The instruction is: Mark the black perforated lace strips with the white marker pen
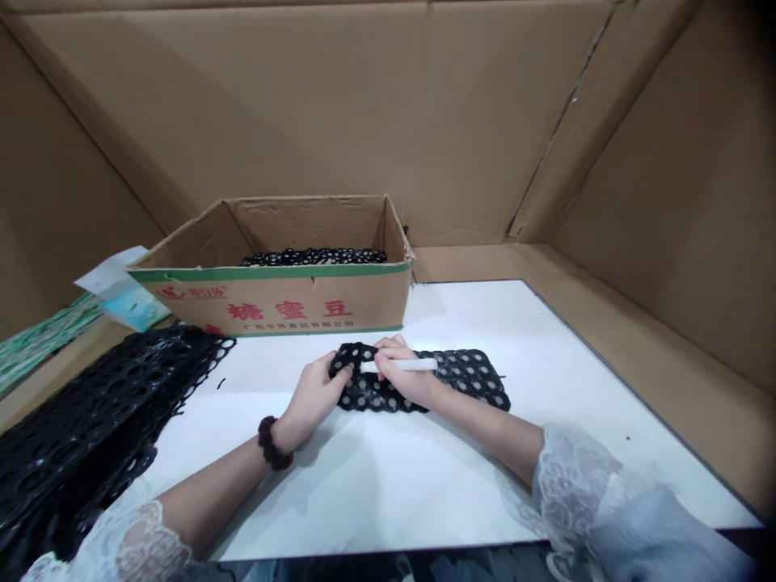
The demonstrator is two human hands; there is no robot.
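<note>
A black strip [473, 373] with rows of pale round spots lies flat on the white tabletop. At its left end my left hand [315, 396] pinches the edge, thumb on top. My right hand [400, 372] is closed around a slim white pen-like tool [418, 364], whose left end points at the strip near my left thumb. Whether that tip touches the strip, I cannot tell. Part of the strip is hidden under my right hand.
Behind my hands stands an open cardboard box [272, 299] with black spotted pieces [315, 257] inside. Black sheets with round holes [90, 412] are heaped at the left, near a white and blue packet [130, 295]. Cardboard walls [339, 113] surround the white tabletop [364, 485].
</note>
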